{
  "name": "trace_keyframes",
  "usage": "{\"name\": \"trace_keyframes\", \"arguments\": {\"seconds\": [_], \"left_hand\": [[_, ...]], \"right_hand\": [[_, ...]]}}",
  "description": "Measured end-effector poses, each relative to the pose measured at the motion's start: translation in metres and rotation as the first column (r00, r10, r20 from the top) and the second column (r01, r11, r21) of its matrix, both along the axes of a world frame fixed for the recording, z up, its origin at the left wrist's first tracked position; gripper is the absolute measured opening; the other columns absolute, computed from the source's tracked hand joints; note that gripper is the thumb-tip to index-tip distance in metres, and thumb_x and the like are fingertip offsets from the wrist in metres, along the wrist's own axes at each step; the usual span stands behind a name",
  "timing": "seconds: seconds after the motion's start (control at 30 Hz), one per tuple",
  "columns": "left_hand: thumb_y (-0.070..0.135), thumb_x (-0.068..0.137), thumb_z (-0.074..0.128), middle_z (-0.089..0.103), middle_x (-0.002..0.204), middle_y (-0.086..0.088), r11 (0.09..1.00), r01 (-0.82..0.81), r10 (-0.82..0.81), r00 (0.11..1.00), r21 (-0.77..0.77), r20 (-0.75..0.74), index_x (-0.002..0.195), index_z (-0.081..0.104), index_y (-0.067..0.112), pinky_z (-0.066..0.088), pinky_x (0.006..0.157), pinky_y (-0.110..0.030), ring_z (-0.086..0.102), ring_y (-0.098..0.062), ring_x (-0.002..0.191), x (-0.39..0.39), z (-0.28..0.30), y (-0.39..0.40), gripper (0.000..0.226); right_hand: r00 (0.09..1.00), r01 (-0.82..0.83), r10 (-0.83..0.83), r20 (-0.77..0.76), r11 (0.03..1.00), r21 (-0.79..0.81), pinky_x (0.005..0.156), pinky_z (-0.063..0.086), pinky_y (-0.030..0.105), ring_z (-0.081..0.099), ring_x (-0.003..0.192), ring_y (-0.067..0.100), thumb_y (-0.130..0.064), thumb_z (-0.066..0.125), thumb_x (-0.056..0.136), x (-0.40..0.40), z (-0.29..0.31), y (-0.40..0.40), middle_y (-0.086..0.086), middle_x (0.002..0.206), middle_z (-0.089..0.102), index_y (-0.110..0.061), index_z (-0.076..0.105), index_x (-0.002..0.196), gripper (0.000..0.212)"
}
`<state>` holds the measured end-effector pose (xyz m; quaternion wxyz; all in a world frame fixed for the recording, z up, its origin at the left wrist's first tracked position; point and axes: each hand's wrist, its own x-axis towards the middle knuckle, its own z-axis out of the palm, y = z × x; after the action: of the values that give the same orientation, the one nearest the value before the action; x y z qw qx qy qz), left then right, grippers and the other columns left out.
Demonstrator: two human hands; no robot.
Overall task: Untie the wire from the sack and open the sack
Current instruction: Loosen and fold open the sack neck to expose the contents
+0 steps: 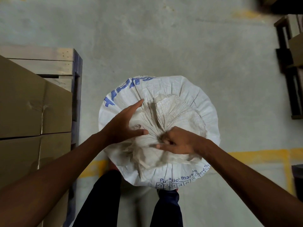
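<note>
At centre frame, on the grey concrete floor (164, 38): one white woven sack (185, 94), standing upright and seen from above, with blue lettering along its upper-left and lower-right edges. Its mouth is gathered into a bunched neck at the middle, with a loose flap of fabric standing up just above the gather.

Left hand (124, 123): open, fingers spread, palm lying flat on the top of the sack to the left of the gather; the thumb points toward the neck.

Right hand (177, 141): closed, fingers curled and pinching at the gathered neck from the right side. Motion blur hides what sits between the fingertips; the wire itself cannot be made out.

Both forearms enter from the lower corners of the frame and meet over the sack.

Lower centre: the person's legs in dark trousers (105, 199), standing just behind the sack.

Left side of frame: brown cardboard boxes (27, 104) stacked on a wooden pallet (54, 64), close beside the sack but not touching it.

Upper right of frame: a second, dark pallet (288, 66) carrying a box, well apart from the sack.

Floor marking: worn yellow painted lines (255, 154) running across the lower right and under the sack.
</note>
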<state>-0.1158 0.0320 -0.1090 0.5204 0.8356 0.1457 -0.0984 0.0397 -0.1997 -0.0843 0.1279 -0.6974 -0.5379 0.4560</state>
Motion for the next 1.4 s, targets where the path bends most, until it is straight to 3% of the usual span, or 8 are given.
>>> {"name": "trace_keyframes", "arguments": {"seconds": [0.2, 0.33, 0.57, 0.67, 0.83, 1.03, 1.23, 1.4], "left_hand": [[0.068, 0.073, 0.083, 0.056, 0.152, 0.010, 0.999, 0.049, -0.049, 0.998, -0.002, -0.035, 0.160, 0.031, 0.039, 0.046, 0.105, -0.019, 0.051, 0.001, 0.137, -0.001, -0.018, -0.030, 0.106], [0.076, 0.074, 0.078, 0.064, 0.138, 0.011, 0.986, 0.107, -0.111, 0.994, 0.127, 0.021, 0.153, 0.042, 0.035, 0.047, 0.110, -0.044, 0.059, -0.005, 0.128, 0.002, -0.023, -0.047, 0.095], [0.087, 0.077, 0.061, 0.070, 0.114, 0.018, 0.871, 0.300, -0.348, 0.935, 0.390, 0.059, 0.119, 0.066, 0.036, 0.034, 0.103, -0.044, 0.061, -0.010, 0.107, 0.015, -0.023, -0.074, 0.066], [0.088, 0.082, 0.054, 0.071, 0.110, 0.016, 0.747, 0.451, -0.531, 0.847, 0.489, 0.031, 0.117, 0.072, 0.035, 0.036, 0.095, -0.043, 0.061, -0.012, 0.102, 0.023, -0.024, -0.083, 0.065], [0.089, 0.089, 0.036, 0.071, 0.112, 0.012, 0.479, 0.653, -0.770, 0.633, 0.586, -0.076, 0.107, 0.077, 0.031, 0.034, 0.090, -0.040, 0.057, -0.016, 0.104, 0.034, -0.024, -0.095, 0.074], [0.093, 0.086, 0.039, 0.063, 0.069, 0.009, 0.398, 0.764, -0.856, 0.509, 0.508, -0.094, 0.073, 0.061, 0.024, 0.037, 0.098, -0.034, 0.059, -0.015, 0.082, 0.042, -0.016, -0.100, 0.073], [0.092, 0.083, 0.034, 0.073, 0.099, 0.003, 0.317, 0.841, -0.808, 0.482, 0.439, -0.339, 0.121, 0.061, 0.030, 0.038, 0.074, -0.032, 0.068, -0.023, 0.089, 0.044, 0.014, -0.104, 0.077], [0.091, 0.084, 0.043, 0.065, 0.097, 0.016, 0.586, 0.718, -0.582, 0.696, 0.376, -0.421, 0.147, 0.041, 0.033, 0.050, 0.077, -0.031, 0.071, -0.018, 0.096, 0.028, 0.010, -0.105, 0.086]], "right_hand": [[0.985, -0.059, 0.052, 0.163, 0.998, 0.033, 0.068, 0.044, 0.030, 0.049, 0.065, 0.004, -0.071, 0.057, 0.093, -0.009, -0.011, -0.041, -0.007, 0.096, 0.064, -0.022, 0.060, 0.098, 0.049], [0.918, -0.134, 0.202, 0.342, 0.968, -0.212, 0.103, 0.038, 0.042, 0.059, 0.121, 0.024, -0.085, 0.044, 0.086, -0.008, -0.009, -0.064, 0.001, 0.148, 0.056, -0.026, 0.044, 0.152, 0.089], [0.871, -0.243, 0.294, 0.395, 0.954, -0.174, 0.102, 0.034, 0.043, 0.054, 0.106, 0.024, -0.086, 0.041, 0.088, -0.003, 0.000, -0.088, -0.001, 0.089, 0.066, -0.023, 0.070, 0.115, 0.075], [0.845, -0.362, 0.321, 0.429, 0.932, 0.016, 0.108, 0.038, 0.048, 0.056, 0.101, 0.022, -0.079, 0.048, 0.091, -0.003, -0.004, -0.104, -0.002, 0.087, 0.071, -0.018, 0.071, 0.096, 0.066], [0.879, -0.386, 0.332, 0.343, 0.917, 0.103, 0.127, 0.020, 0.047, 0.069, 0.104, 0.023, -0.073, 0.050, 0.095, -0.004, -0.009, -0.129, -0.002, 0.094, 0.075, -0.018, 0.072, 0.106, 0.060], [0.934, -0.303, 0.283, 0.217, 0.951, 0.064, 0.080, 0.055, 0.041, 0.064, 0.095, 0.027, -0.070, 0.050, 0.096, -0.008, -0.004, -0.142, 0.002, 0.112, 0.068, -0.016, 0.067, 0.114, 0.060], [0.919, -0.295, 0.296, 0.260, 0.955, -0.042, 0.092, 0.050, 0.046, 0.062, 0.092, 0.027, -0.079, 0.043, 0.091, -0.011, 0.000, -0.142, 0.001, 0.100, 0.068, -0.017, 0.070, 0.102, 0.068], [0.861, -0.244, 0.327, 0.389, 0.937, -0.248, 0.106, 0.024, 0.044, 0.061, 0.090, 0.027, -0.097, 0.013, 0.080, -0.020, 0.008, -0.149, -0.002, 0.075, 0.068, -0.022, 0.074, 0.093, 0.098]]}}
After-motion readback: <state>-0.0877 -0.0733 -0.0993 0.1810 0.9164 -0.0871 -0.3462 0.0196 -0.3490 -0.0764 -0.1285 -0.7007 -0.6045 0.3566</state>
